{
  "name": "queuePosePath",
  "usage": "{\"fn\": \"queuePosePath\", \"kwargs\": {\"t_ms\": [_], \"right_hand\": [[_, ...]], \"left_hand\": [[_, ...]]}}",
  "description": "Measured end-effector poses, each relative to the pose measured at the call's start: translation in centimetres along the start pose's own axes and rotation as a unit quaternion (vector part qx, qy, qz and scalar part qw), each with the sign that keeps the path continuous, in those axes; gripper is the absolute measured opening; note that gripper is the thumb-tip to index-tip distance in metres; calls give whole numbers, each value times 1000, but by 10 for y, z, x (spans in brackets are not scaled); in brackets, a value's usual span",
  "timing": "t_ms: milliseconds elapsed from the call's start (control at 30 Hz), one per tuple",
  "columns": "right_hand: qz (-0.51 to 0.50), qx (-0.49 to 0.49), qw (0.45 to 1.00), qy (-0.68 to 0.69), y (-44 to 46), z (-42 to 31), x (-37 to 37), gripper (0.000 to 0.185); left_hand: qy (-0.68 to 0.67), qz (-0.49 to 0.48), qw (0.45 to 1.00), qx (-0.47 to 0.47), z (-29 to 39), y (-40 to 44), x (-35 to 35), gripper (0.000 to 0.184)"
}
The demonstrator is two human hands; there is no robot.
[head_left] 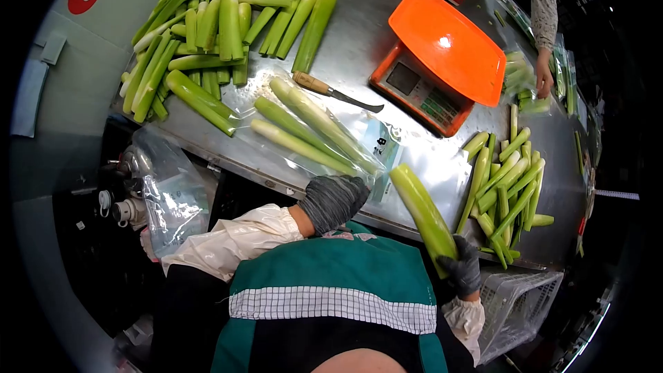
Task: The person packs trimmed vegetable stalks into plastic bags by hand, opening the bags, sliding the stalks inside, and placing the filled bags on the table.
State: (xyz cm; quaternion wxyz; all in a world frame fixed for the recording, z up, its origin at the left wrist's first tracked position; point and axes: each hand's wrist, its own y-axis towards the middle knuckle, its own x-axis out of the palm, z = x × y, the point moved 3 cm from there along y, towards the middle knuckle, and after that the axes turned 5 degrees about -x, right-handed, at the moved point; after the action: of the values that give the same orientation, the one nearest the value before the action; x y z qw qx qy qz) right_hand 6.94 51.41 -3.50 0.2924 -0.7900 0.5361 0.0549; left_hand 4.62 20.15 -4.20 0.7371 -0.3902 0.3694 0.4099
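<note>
Slipping risk: the thick green stalk (pixel 423 211) could drop past the near edge of the bench (pixel 366 21), I judge, if the grip loosens.
Right hand (pixel 461 268): closed around its near end, right of the clear bag (pixel 371 168).
Left hand (pixel 335 204): curled beside that bag; pinching, I cannot tell.

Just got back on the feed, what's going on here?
The person's right hand grips a green stalk. The left hand is beside a clear bag with more stalks in it. A knife lies just beyond the bag. Across the table, another person's hand is at some greens.
</note>
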Motion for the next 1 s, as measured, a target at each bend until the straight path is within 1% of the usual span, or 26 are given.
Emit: {"fn": "queuePosePath", "kwargs": {"t_ms": [67, 133, 167, 200, 233, 267, 300, 367, 400, 433, 467, 533, 567, 600, 633, 667, 700, 733, 767, 800, 833, 867, 900, 933, 967, 1000], "right_hand": [[-44, 17, 998, 51, 0, -6, 9, 47], [-112, -17, 992, -51, 20, -49, 28, 47], [-126, -46, 988, -78, 31, -45, 35, 45], [-142, -50, 987, -64, 45, -54, 44, 44], [-170, -46, 984, -23, 57, -52, 50, 44], [-199, -42, 979, 18, 67, -50, 57, 43], [-203, -47, 978, 18, 75, -55, 62, 43], [-226, -28, 972, 57, 86, -62, 75, 43], [-227, -77, 971, -12, 99, -61, 84, 43], [-234, -75, 969, -4, 110, -64, 95, 44], [-240, -74, 968, 3, 121, -69, 106, 45], [-253, -192, 948, -1, 147, -64, 140, 42], [-242, -272, 931, -14, 162, -57, 161, 42], [-229, -351, 908, -26, 170, -56, 178, 42], [-229, -353, 907, -27, 171, -65, 188, 42], [-212, -344, 907, -120, 170, -74, 196, 40], [-193, -331, 899, -211, 169, -79, 198, 39], [-193, -331, 899, -211, 166, -80, 197, 39], [-147, -372, 906, -141, 160, -82, 191, 40], [-98, -409, 904, -70, 153, -87, 183, 42], [-75, -425, 894, -122, 146, -94, 168, 33], [-69, -423, 895, -124, 135, -100, 152, 33], [-55, -389, 911, -126, 123, -101, 136, 30], [-43, -353, 926, -127, 114, -101, 124, 28], [35, -380, 918, -106, 108, -103, 113, 27], [112, -407, 903, -84, 101, -105, 103, 27]], "left_hand": [[-7, -3, 1000, -7, -2, -1, 1, 30], [-13, -4, 1000, -9, -1, 1, 5, 30], [-19, -23, 999, -38, -1, 1, 9, 29], [-24, -41, 997, -66, -2, 1, 11, 29], [-23, -39, 996, -70, -3, -1, 10, 29], [-37, -23, 998, -46, -1, -4, 8, 27], [-49, -4, 999, -20, -1, -5, 5, 26], [-40, 3, 999, -21, -2, -4, 8, 28], [-34, 5, 999, -15, 0, -4, 9, 30], [-31, -16, 999, 8, 1, -4, 7, 34], [-32, -18, 999, 8, 1, -4, 10, 34], [7, -21, 1000, 4, 0, -1, 16, 37], [8, -20, 1000, 2, 2, -2, 13, 37], [33, -29, 999, -21, 5, -5, 8, 37], [59, -38, 997, -45, 6, -6, 5, 38], [59, -37, 997, -45, 5, -5, 6, 38], [32, -19, 999, -29, 3, -5, 7, 38], [4, -1, 1000, -12, 1, -6, 7, 39], [3, -2, 1000, -11, -1, -8, 6, 39], [7, 82, 997, -11, -3, -11, -1, 32], [11, 166, 986, -8, -5, -14, -10, 25], [14, 250, 968, -3, -7, -18, -20, 18], [35, 272, 961, -28, -8, -21, -36, 15], [85, 280, 956, 14, -7, -29, -56, 14], [39, 308, 951, -9, -12, -34, -71, 12], [148, 309, 939, 21, -13, -39, -89, 10]]}}
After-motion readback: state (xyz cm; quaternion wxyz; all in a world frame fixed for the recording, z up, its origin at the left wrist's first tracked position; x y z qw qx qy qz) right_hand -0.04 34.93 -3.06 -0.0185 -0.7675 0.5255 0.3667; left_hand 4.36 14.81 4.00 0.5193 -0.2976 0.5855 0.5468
